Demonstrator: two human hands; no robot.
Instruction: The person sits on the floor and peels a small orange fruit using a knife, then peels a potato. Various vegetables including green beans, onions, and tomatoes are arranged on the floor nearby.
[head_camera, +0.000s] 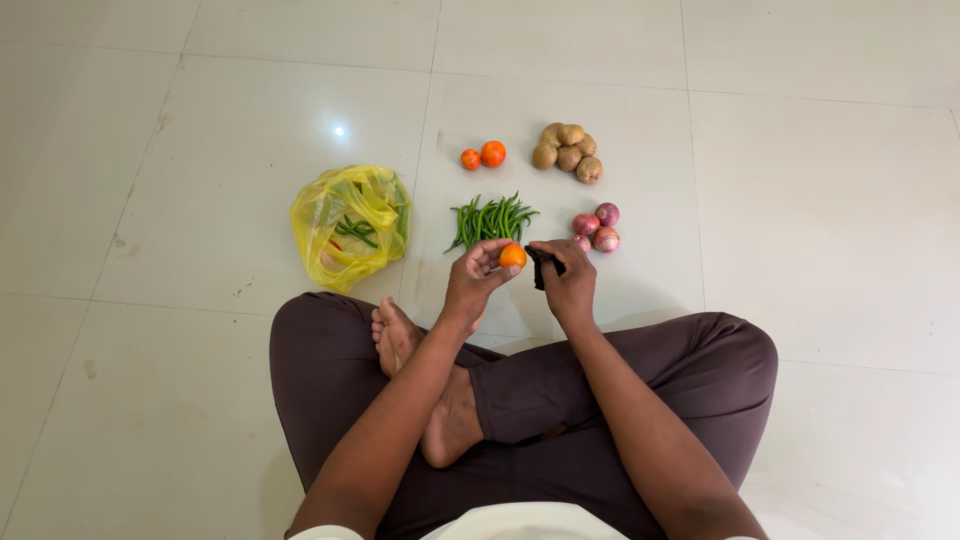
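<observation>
Person sitting cross-legged on a pale tiled floor (820, 250), dark trousers, bare feet tucked in. The left hand (475, 280) has its fingers wrapped around a small orange tomato (513, 256), held up just above the knees, about dead centre of the view. The right hand (568, 282) is right next to it at 3 o'clock, fingers pinched on a dark cloth (541, 264) that sits touching or nearly touching the tomato, can't quite tell which.

Stuff laid out on the floor beyond the hands: a bunch of green chillies (490, 220) at 12 o'clock from the tomato, just past the fingers. Further out in the same direction, two more tomatoes (484, 155) side by side. A little heap of potatoes (567, 152) at roughly 1 o'clock. A few red onions (598, 227) at 2 o'clock, close to the right hand. Over at 10 o'clock there's a crumpled yellow plastic bag (352, 224) with some green chillies and other bits showing through, well apart from the hands.
</observation>
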